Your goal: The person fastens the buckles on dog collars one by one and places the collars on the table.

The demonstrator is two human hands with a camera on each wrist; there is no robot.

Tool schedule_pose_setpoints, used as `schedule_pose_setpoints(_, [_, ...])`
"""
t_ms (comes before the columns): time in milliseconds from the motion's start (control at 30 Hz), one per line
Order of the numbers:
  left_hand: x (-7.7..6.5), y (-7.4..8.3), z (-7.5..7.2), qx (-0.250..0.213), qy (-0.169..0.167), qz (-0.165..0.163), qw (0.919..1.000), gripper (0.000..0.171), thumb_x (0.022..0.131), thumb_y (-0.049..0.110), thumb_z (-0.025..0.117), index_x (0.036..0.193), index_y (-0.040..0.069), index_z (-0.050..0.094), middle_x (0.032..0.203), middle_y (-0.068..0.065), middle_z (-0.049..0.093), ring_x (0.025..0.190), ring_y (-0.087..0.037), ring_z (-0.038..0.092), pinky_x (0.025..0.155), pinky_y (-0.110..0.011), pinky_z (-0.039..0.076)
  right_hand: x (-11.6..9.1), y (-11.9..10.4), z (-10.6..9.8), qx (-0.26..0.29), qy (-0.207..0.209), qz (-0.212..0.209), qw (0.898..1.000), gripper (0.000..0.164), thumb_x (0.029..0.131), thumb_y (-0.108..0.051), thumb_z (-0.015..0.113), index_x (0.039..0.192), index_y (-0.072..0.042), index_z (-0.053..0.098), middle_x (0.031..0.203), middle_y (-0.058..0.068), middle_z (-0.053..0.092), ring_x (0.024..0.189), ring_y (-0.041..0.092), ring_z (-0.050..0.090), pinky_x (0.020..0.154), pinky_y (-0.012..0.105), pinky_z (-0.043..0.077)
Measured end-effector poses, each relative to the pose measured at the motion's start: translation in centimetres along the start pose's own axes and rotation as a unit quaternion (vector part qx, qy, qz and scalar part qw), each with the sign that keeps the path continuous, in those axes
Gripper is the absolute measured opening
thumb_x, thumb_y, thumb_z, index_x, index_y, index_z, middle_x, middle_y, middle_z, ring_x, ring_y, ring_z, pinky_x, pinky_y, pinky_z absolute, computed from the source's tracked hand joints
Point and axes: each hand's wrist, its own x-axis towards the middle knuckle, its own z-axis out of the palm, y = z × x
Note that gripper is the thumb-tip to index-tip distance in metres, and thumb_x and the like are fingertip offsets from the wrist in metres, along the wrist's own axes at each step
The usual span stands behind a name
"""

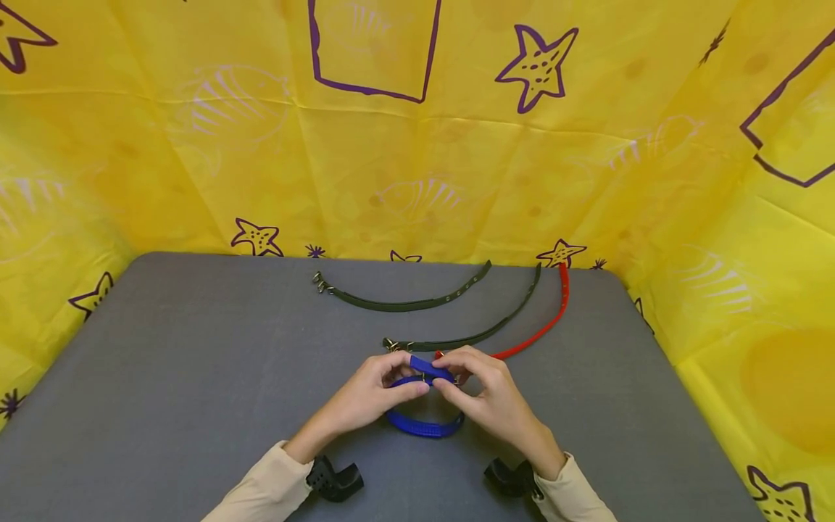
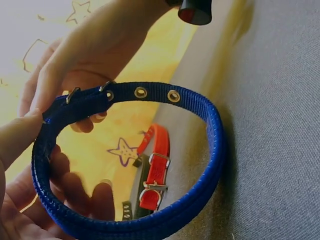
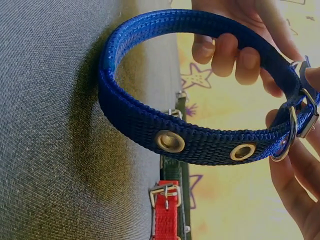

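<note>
A blue webbing collar (image 1: pixel 424 428) is bent into a loop between both hands, with its lower curve close over the grey table. My left hand (image 1: pixel 365 395) grips the loop's left side, thumb on top and fingers beneath. Opposite it, my right hand (image 1: pixel 489 391) pinches the strap beside the metal buckle (image 3: pixel 308 112). One strap end passes through the buckle in the left wrist view. A metal D-ring (image 3: pixel 286 137) hangs by the right fingers. Metal-rimmed eyelets (image 2: pixel 141 92) line the strap.
A red collar (image 1: pixel 541 330) lies just beyond the hands, partly hidden by them. Farther back are two dark green collars, one nearer (image 1: pixel 457 342) and one near the far edge (image 1: pixel 391 306). Yellow printed cloth (image 1: pixel 417 159) surrounds the grey table (image 1: pixel 196 377).
</note>
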Motion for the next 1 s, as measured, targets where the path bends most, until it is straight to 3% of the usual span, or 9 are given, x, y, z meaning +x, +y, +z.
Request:
schedule_pose_setpoints(100, [-0.05,0.01,0.17,0.007,0.002,0.002,1.0000,0.013,0.096,0.021,0.067,0.101,0.010,0.066,0.080,0.000,0.059,0.070,-0.005,0.051,0.065,-0.019,0.043,0.05,0.05,0.05,-0.009,0.003,-0.017,1.000,0.029,0.083,0.001,0.076,0.108,-0.012,0.071,0.100,0.004,0.070,0.079,0.010,0.061,0.068,0.018,0.052])
schedule_pose_setpoints(267, [-0.15,0.01,0.36,0.031,0.003,-0.003,0.9995,0.018,0.096,0.026,0.067,0.107,0.012,0.067,0.092,0.000,0.067,0.080,-0.006,0.058,0.073,-0.021,0.047,0.03,0.06,0.01,-0.025,0.003,-0.027,0.999,0.031,0.083,0.003,0.075,0.111,-0.011,0.072,0.104,0.005,0.070,0.078,0.009,0.061,0.068,0.016,0.052])
schedule_pose_setpoints(533, [-0.20,-0.35,0.24,0.060,0.035,0.019,0.9974,0.017,0.097,0.027,0.066,0.107,0.015,0.069,0.101,-0.001,0.069,0.083,-0.007,0.059,0.073,-0.022,0.050,0.10,0.27,-0.11,-0.027,0.007,-0.034,0.999,0.032,0.083,0.007,0.072,0.110,-0.010,0.071,0.102,0.005,0.067,0.077,0.009,0.061,0.067,0.017,0.053])
schedule_pose_setpoints(767, [-0.25,-0.08,0.14,0.068,0.051,0.019,0.9962,0.019,0.096,0.027,0.066,0.111,0.015,0.070,0.107,-0.001,0.070,0.092,-0.009,0.060,0.081,-0.023,0.050,0.09,0.52,0.02,-0.009,0.013,-0.032,0.999,0.029,0.082,0.010,0.066,0.104,-0.009,0.071,0.097,0.004,0.065,0.076,0.010,0.063,0.070,0.015,0.054])
schedule_pose_setpoints(1000, [-0.27,0.14,0.27,0.065,0.051,0.027,0.9962,0.020,0.096,0.028,0.066,0.110,0.014,0.070,0.108,-0.001,0.070,0.094,-0.009,0.062,0.082,-0.023,0.050,0.01,0.48,0.07,-0.024,0.016,-0.017,0.999,0.028,0.080,0.009,0.064,0.098,-0.011,0.070,0.092,0.001,0.063,0.076,0.009,0.061,0.068,0.015,0.053])
